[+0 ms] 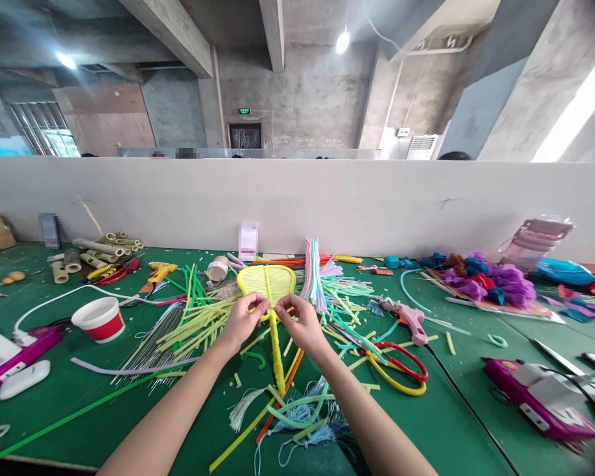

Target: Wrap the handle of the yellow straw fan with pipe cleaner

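Observation:
A yellow hand fan [266, 283] with a ribbed, leaf-shaped face and a wrapped handle [276, 357] is in front of me, its handle pointing toward me. My left hand [245, 322] pinches the lower left edge of the fan's face, thumb and fingertips together. Opposite it, my right hand [300, 322] pinches close to where the face meets the handle. The fingertips nearly meet, and whether a small strand lies between them I cannot make out. Yellow-green chenille stems [198, 327] lie beside my left hand. Blue tassels [322, 423] rest below my right hand.
Scissors [401, 370] and a pink glue gun [409, 317] lie to the right, a yellow glue gun [159, 272] to the left. A paper cup [99, 319] stands near a purple power strip [30, 357]. Another power strip [540, 403] is at right. A partition [297, 198] closes the back.

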Available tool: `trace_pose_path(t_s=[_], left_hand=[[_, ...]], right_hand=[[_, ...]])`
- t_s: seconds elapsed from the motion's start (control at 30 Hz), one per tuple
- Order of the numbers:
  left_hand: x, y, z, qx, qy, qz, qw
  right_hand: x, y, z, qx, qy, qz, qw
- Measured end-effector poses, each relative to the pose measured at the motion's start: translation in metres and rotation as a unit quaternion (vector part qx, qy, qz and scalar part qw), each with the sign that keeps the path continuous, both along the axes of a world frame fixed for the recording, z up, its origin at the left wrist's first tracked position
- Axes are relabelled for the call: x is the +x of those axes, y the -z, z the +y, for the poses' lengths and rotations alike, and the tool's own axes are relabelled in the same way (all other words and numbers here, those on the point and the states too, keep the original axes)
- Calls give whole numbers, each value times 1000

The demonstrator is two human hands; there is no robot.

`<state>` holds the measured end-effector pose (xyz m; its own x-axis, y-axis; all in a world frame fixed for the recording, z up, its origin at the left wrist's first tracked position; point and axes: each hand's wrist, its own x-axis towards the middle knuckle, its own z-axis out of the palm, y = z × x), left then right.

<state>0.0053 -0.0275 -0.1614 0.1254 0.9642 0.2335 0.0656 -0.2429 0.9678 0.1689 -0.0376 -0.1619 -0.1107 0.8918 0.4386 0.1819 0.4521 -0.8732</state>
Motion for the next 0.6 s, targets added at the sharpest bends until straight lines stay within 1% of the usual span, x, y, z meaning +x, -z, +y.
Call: trace_pose_path(t_s=[0.1, 0.17, 0.3, 0.43, 0.5, 0.6], left_hand=[[2, 1, 2, -4, -16, -13, 1000], [3, 0, 1, -8, -16, -22, 1000], [4, -3, -2, -23, 19, -25, 999], [5, -2, -3, -33, 60, -24, 997], [5, -1, -4, -37, 67, -28, 997], [6, 1, -4, -39, 57, -38, 997]], right_hand=[[-4, 0, -2, 14, 16, 2, 1000], [-4, 0, -3, 16, 27, 8, 999], [-1, 2, 1, -3, 36, 32, 999], [1, 6, 6, -33, 32, 69, 997], [0, 7, 7, -42, 31, 82, 995], [-4, 9, 5, -49, 24, 85, 995]])
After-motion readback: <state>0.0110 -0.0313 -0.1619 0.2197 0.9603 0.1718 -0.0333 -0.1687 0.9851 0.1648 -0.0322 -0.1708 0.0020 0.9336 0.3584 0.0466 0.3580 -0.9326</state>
